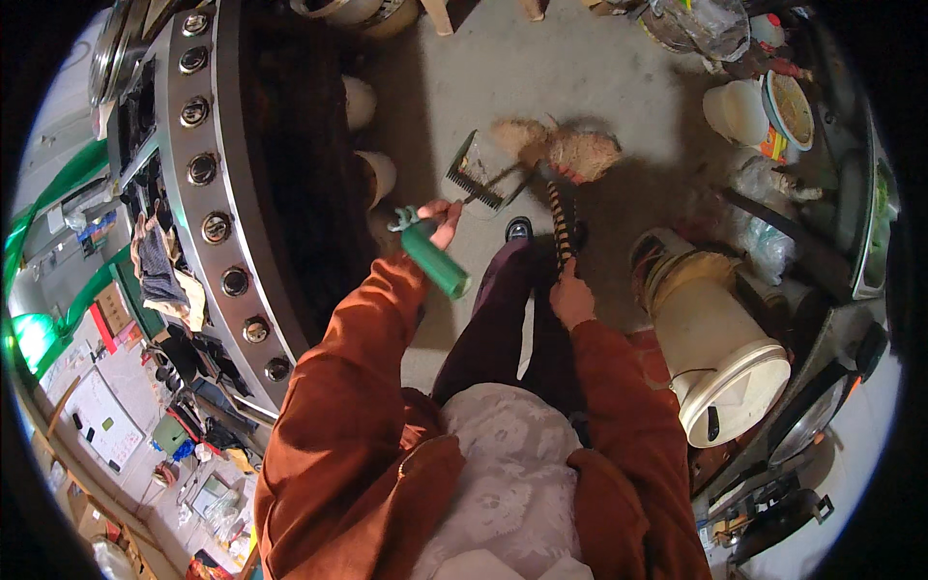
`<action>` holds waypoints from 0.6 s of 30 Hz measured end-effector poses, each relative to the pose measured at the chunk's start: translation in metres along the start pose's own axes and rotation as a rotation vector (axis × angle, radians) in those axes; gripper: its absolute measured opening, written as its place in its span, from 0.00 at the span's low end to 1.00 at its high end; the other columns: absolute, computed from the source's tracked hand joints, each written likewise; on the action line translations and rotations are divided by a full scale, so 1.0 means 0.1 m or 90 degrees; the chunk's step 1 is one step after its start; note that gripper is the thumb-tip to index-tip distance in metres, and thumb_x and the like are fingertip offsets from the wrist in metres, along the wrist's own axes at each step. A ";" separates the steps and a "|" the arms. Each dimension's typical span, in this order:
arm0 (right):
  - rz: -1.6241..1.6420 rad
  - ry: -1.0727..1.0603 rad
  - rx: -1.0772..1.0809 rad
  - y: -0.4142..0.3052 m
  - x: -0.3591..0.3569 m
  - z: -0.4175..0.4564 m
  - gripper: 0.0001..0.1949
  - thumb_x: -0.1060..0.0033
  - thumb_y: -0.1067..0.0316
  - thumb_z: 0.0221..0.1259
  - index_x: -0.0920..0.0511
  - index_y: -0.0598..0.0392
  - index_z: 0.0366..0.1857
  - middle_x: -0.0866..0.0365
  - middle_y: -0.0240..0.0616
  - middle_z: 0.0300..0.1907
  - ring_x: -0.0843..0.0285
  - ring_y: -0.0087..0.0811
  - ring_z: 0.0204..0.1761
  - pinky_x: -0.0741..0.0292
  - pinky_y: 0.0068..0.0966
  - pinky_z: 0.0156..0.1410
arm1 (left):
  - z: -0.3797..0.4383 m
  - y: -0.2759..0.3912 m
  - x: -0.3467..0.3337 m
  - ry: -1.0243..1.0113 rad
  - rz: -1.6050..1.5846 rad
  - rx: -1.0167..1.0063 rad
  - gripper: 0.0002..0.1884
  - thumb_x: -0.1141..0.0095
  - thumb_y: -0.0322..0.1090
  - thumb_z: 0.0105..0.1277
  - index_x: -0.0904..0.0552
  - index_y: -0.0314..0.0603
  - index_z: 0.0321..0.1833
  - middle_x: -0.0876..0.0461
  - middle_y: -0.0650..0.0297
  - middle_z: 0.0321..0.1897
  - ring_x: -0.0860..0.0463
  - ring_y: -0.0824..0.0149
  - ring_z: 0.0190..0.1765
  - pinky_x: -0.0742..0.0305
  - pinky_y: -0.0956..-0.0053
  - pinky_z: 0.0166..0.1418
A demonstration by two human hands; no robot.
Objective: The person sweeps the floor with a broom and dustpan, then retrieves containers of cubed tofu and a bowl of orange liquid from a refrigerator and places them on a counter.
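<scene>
My left hand (444,221) grips the green handle (435,259) of a long-handled dustpan. Its pan (475,163), edged with comb-like teeth, is low over the concrete floor and holds some small debris. In my right hand (573,296) is the yellow-and-black striped handle (560,221) of a broom. The broom's tan bristle head (583,154) is blurred and lies just beyond the pan, to its right. Whether the bristles touch the pan is not clear. My shoe (518,228) shows between the two tools.
A steel stove front (196,170) with several knobs runs along my left, and white tubs (377,177) stand beneath it. On the right are a large white bucket with a lid (739,391), a pale bucket (732,112) and plastic bags (761,246). Wooden legs (437,16) stand ahead.
</scene>
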State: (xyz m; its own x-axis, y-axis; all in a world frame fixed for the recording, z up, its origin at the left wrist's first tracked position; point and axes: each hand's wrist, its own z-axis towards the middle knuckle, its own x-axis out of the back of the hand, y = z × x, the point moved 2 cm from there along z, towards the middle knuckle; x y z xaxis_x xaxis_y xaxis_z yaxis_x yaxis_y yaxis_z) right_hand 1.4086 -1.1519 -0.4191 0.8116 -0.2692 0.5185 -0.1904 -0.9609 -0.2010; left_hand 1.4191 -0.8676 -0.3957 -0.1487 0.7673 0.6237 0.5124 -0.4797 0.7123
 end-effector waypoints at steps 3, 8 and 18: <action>0.012 -0.005 0.093 0.22 0.21 -0.17 0.29 0.49 0.62 0.52 0.39 0.53 0.62 0.21 0.55 0.36 0.24 0.55 0.40 0.28 0.45 0.46 | 0.08 0.02 0.04 -0.044 0.108 0.000 0.09 0.40 0.37 0.56 0.21 0.39 0.25 0.23 0.60 0.19 0.24 0.65 0.21 0.33 0.70 0.25; 0.370 -0.047 0.132 1.25 0.59 -0.59 0.28 0.45 0.67 0.50 0.36 0.59 0.60 0.23 0.52 0.44 0.25 0.38 0.50 0.30 0.28 0.52 | 0.04 -0.30 0.08 -0.136 0.050 -0.066 0.12 0.41 0.42 0.58 0.19 0.39 0.33 0.20 0.57 0.28 0.20 0.62 0.32 0.27 0.71 0.37; 0.678 0.062 -0.016 1.39 0.91 -1.15 0.24 0.44 0.71 0.49 0.32 0.62 0.55 0.24 0.34 0.31 0.28 0.23 0.27 0.30 0.20 0.30 | -0.04 0.84 0.35 -0.234 0.013 -0.042 0.16 0.42 0.47 0.59 0.20 0.37 0.30 0.25 0.62 0.17 0.25 0.69 0.23 0.29 0.72 0.28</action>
State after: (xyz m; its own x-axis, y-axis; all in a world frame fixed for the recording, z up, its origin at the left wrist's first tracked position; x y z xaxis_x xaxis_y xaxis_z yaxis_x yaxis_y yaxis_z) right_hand 1.3924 -1.3174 -0.3046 0.1731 -0.9733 0.1505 -0.7874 -0.2286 -0.5725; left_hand 1.4535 -0.8824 -0.3132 0.1810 0.8533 0.4891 0.4550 -0.5135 0.7275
